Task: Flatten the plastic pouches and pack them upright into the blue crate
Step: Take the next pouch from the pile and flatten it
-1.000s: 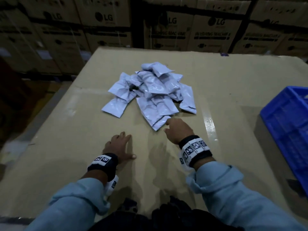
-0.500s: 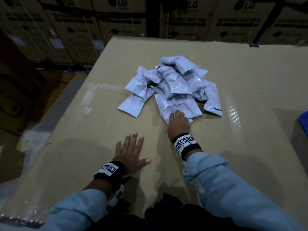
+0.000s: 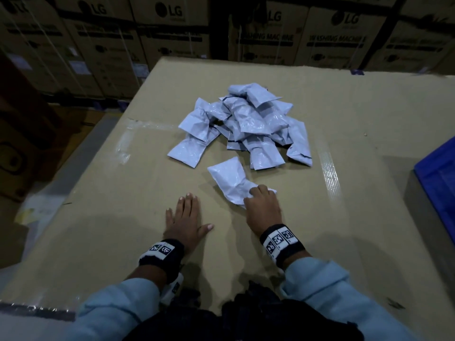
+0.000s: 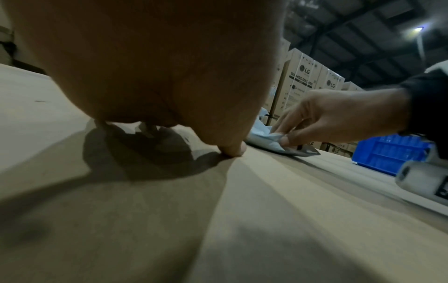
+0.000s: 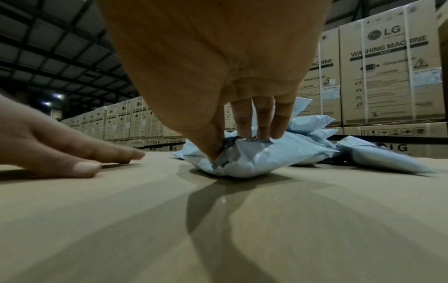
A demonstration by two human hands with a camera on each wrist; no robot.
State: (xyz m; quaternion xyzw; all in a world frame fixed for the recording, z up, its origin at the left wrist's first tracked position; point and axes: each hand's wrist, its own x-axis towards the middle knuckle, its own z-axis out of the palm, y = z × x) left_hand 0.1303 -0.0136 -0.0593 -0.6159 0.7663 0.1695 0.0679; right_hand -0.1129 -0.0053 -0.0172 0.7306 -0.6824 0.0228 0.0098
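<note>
A heap of several pale blue-grey plastic pouches (image 3: 251, 121) lies in the middle of the cardboard surface. One pouch (image 3: 229, 178) lies apart, nearer to me. My right hand (image 3: 261, 203) pinches its near end between thumb and fingers, crumpling it; the right wrist view shows the same pouch (image 5: 254, 159) still puffy under the fingertips (image 5: 264, 122). My left hand (image 3: 184, 217) lies flat on the cardboard to the left, fingers spread and straight, holding nothing. The blue crate (image 3: 438, 183) sits at the right edge, mostly cut off; it also shows as the blue crate (image 4: 387, 151) in the left wrist view.
The work surface is a large cardboard top (image 3: 123, 217) with a strip of clear tape (image 3: 327, 173) on the right. Stacked cartons (image 3: 270, 38) marked LG stand behind it. The surface drops off on the left to a lower floor area.
My right hand has taken hold of one pouch and drawn it out of the heap toward me. The left hand stayed flat on the cardboard.
</note>
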